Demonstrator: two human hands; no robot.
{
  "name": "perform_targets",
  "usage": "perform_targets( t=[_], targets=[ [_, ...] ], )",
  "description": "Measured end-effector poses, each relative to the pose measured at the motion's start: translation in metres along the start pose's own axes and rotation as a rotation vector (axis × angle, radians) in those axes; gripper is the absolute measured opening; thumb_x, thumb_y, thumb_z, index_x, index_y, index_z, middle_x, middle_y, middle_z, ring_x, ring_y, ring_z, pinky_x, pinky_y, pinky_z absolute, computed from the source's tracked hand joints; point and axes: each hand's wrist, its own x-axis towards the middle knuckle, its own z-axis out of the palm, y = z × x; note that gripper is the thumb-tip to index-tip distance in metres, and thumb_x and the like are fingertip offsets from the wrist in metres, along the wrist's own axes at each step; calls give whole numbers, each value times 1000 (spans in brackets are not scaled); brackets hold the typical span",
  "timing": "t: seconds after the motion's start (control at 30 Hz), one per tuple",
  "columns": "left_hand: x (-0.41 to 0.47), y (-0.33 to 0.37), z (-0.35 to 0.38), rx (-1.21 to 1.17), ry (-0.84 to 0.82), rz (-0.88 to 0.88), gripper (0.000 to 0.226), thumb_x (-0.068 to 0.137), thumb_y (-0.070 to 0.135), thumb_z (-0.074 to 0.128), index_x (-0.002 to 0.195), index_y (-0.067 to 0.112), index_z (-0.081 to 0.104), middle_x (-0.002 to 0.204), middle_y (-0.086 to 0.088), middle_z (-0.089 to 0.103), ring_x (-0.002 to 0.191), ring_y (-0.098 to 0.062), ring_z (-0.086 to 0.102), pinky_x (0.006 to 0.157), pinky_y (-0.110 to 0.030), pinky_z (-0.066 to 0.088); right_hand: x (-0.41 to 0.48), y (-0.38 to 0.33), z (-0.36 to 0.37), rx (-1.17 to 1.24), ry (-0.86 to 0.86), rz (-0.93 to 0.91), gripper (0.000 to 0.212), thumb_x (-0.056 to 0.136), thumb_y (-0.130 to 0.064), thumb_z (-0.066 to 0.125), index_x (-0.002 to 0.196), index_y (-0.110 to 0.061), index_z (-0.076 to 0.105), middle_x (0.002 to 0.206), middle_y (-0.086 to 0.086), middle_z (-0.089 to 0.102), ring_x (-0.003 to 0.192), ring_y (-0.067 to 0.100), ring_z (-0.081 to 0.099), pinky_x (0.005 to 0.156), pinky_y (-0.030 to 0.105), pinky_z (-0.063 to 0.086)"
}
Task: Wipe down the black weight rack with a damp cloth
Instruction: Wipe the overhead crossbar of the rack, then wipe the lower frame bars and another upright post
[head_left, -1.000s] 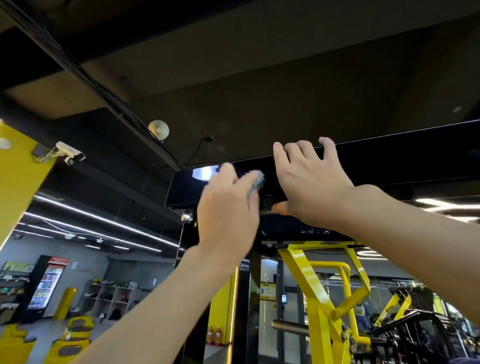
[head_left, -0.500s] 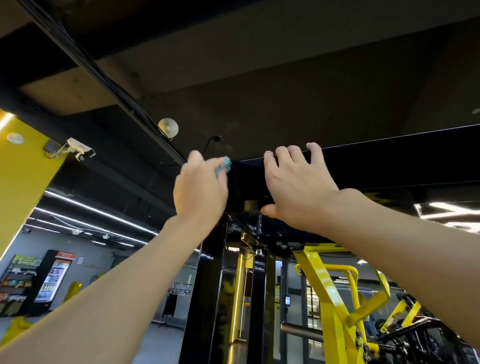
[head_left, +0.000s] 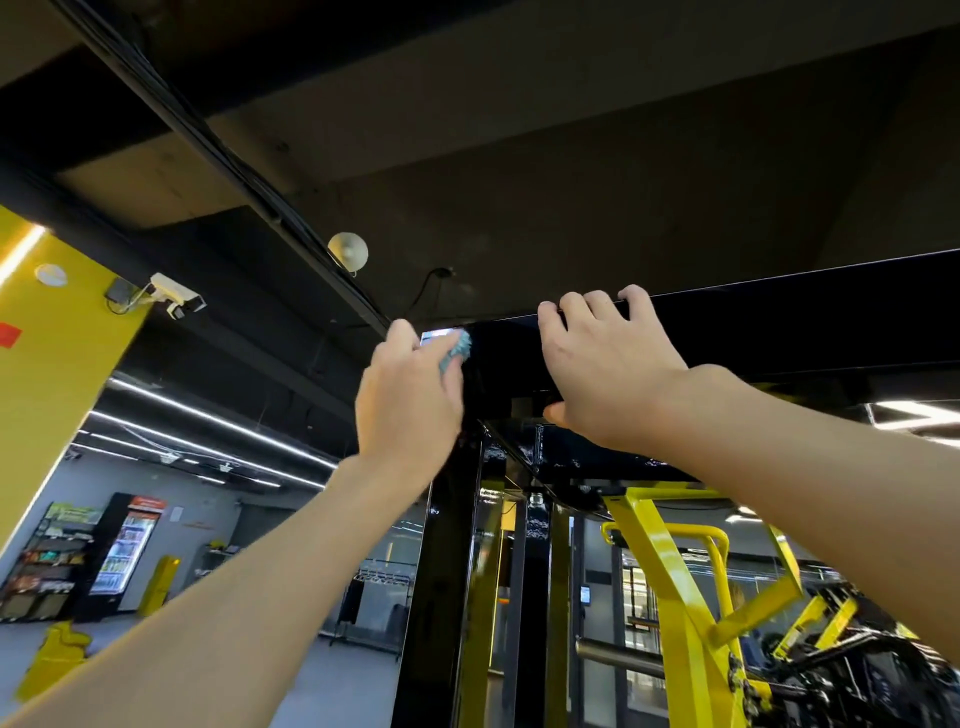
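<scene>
The left hand (head_left: 410, 400) was raised overhead, its fingers curled round a bunched blue cloth (head_left: 457, 351) and pressing it against the left end of the top beam of the black weight rack (head_left: 805, 322). Only a tuft of cloth showed past the knuckles. Just to the right, the right hand (head_left: 608, 374) gripped the same beam, fingertips hooked over its upper edge and thumb tucked under the lower one. The beam ran off to the right beneath the dark ceiling, and a glossy black upright (head_left: 441, 571) dropped from its left end. White marks on the rack's shiny underside were too blurred to read.

Behind the rack stood a yellow machine frame (head_left: 675, 597). To the left, a yellow pillar (head_left: 57, 353) carried a security camera (head_left: 174, 299) and a red sticker (head_left: 8, 335) with no legible text. A round white fitting (head_left: 349, 252) hung from the ceiling. Far below on the left, a lit drinks fridge (head_left: 130, 551) had a red header whose lettering was too small to make out, beside a snack shelf (head_left: 47, 561).
</scene>
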Motion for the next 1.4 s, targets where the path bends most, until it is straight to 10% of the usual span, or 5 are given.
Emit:
perform_targets(
  t=[0.37, 0.73, 0.9, 1.13, 1.4],
  targets=[
    [5, -24, -1, -74, -73, -415, 31, 105, 23, 42, 125, 15, 65, 103, -5, 48, 82, -18, 51, 71, -35, 44, 0, -3, 0, -15, -22, 10, 85, 88, -54, 61, 147, -4, 24, 140, 12, 41, 129, 31, 41, 112, 51, 27],
    [-69, -3, -33, -411, -127, -303, 22, 104, 19, 48, 116, 21, 66, 94, 3, 57, 84, -7, 57, 67, -10, 41, -14, -15, -15, 7, -8, -54, 88, 91, -53, 58, 153, -5, 17, 159, 18, 21, 149, 32, 16, 122, 50, 5],
    [-57, 43, -59, -870, -111, -661, 8, 102, 20, 51, 106, 26, 54, 105, -7, 64, 89, -15, 65, 62, -27, 53, -73, -57, -22, 524, 86, -96, 56, 96, -49, 49, 143, -21, 38, 135, 0, 46, 121, 20, 49, 105, 41, 38],
    [-142, 91, -106, -1337, -686, -1252, 20, 104, 13, 39, 108, 6, 58, 90, -8, 67, 66, -13, 68, 57, -24, 56, -181, -97, 9, 1272, -101, 229, 37, 96, -33, 59, 127, -16, 48, 115, 3, 45, 97, 13, 49, 82, 26, 40],
    [-314, 96, -133, -720, -1117, -1308, 20, 102, 30, 43, 108, 28, 63, 103, 6, 70, 90, -14, 66, 79, -35, 47, -339, -164, 58, 1205, -502, 413, 30, 97, -15, 52, 126, -11, 50, 116, 13, 50, 99, 37, 55, 81, 43, 46]
  ],
)
